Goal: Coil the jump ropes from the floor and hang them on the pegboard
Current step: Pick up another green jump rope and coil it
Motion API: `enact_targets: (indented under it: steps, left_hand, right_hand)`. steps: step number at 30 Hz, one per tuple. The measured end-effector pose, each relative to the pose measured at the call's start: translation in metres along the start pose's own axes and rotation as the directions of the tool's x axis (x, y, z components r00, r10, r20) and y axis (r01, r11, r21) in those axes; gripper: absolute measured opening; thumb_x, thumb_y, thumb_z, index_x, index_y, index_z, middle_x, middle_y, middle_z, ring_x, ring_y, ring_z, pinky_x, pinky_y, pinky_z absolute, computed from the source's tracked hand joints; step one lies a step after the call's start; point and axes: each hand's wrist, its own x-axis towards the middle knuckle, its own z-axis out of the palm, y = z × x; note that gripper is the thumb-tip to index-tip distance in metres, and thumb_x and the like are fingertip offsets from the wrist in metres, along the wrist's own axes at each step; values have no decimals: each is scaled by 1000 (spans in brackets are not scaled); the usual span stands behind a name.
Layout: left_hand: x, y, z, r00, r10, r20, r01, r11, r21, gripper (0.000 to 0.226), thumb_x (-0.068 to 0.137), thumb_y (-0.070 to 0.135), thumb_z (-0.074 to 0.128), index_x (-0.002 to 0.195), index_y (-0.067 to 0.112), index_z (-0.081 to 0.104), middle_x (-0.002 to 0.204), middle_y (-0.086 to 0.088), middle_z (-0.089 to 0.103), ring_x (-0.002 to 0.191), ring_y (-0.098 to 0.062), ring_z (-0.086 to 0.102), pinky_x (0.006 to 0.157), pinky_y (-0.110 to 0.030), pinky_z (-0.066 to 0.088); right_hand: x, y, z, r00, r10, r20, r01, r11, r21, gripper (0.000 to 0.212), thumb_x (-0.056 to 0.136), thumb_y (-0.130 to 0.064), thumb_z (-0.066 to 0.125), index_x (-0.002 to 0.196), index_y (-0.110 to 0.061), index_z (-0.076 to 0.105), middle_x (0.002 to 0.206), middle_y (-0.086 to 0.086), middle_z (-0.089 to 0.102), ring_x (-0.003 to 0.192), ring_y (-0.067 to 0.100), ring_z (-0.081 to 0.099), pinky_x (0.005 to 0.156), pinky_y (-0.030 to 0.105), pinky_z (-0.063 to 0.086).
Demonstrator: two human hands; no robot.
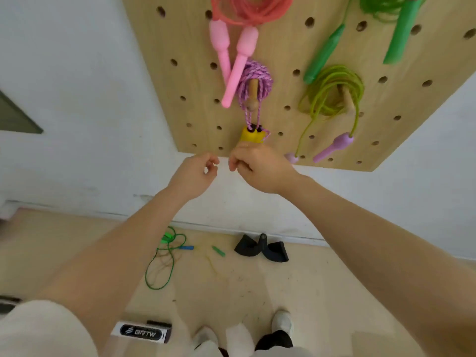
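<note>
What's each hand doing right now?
Left hand: fingers curled, nothing visibly held.
Right hand: fingers curled just under the yellow handles of the purple rope; a grip on them cannot be told.

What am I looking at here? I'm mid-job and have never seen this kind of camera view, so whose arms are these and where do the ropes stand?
There is no machine: one wide-angle camera on a person's head looks forward and down, so both bare arms are theirs. Ahead is a light wooden pegboard on a white wall. Four coiled ropes hang on it: a pink rope with pink handles, a purple braided rope with yellow handles, a green rope with green handles, and a yellow-green rope with lilac handles. The right hand is curled just below the yellow handles; whether it grips them is unclear. The left hand is loosely curled and looks empty. On the floor, a thin green rope lies uncoiled beside a black object.
</note>
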Motion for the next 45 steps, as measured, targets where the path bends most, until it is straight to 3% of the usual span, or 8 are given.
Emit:
enact_targets:
  steps: [7,16,22,24,29,36,41,45]
  left_hand:
    - [-29,-147,27,947,-316,59,318,948,-30,29,92,14,51,119,6,53,115,-7,57,92,-18,51,79,-22,36]
    - [-12,-313,156,819,-562,114,571,817,-74,28,93,16,49,119,5,55,122,-10,57,112,-27,53,82,-23,34]
    - [-11,-463,298,718,-689,102,692,722,2,28,96,19,45,117,5,56,122,-15,57,113,-31,50,88,-29,35]
    - [-11,-511,346,682,-724,100,729,684,-22,29,97,23,44,114,4,56,117,-18,59,108,-33,54,86,-32,38]
    - [-11,-598,445,622,-778,85,780,608,-144,28,96,26,43,110,6,56,116,-15,59,104,-32,59,81,-31,41]
    - [-10,-649,504,644,-757,108,763,626,-158,22,94,19,45,106,7,60,116,-14,59,103,-33,61,78,-39,47]
    - [-6,-632,489,657,-730,189,754,637,-161,22,95,19,43,106,9,59,114,-12,60,99,-31,61,74,-30,41]
    - [7,-576,454,593,-733,334,780,419,-464,23,98,27,41,98,10,56,99,-11,61,77,-19,57,63,-25,41]
  right_hand:
    - [35,17,157,885,220,411,-238,971,-7,26,94,-11,38,111,-9,58,114,9,54,103,24,52,87,30,40]
    - [66,112,383,616,386,687,-299,921,-249,34,98,-16,33,122,-1,52,124,18,54,115,33,51,98,40,42]
    - [43,210,600,491,392,778,-193,920,-342,28,94,-6,35,116,0,50,78,8,47,68,23,48,69,36,44]
    - [34,243,661,490,401,774,-143,913,-382,27,94,-4,32,115,1,48,78,4,45,66,19,44,64,32,39]
    - [28,314,770,588,475,655,-281,879,-384,28,97,-9,31,120,-1,43,121,16,44,110,32,44,84,38,40]
    - [30,347,834,663,511,547,-330,855,-399,48,90,-3,50,133,-3,29,128,19,40,111,38,51,75,37,38]
    - [33,327,813,557,523,645,-483,836,-261,55,82,-14,60,129,-11,31,99,13,53,83,31,54,64,33,41]
    - [51,276,750,422,518,744,-864,478,157,24,80,-4,61,101,-10,50,86,9,54,65,19,54,51,24,50]
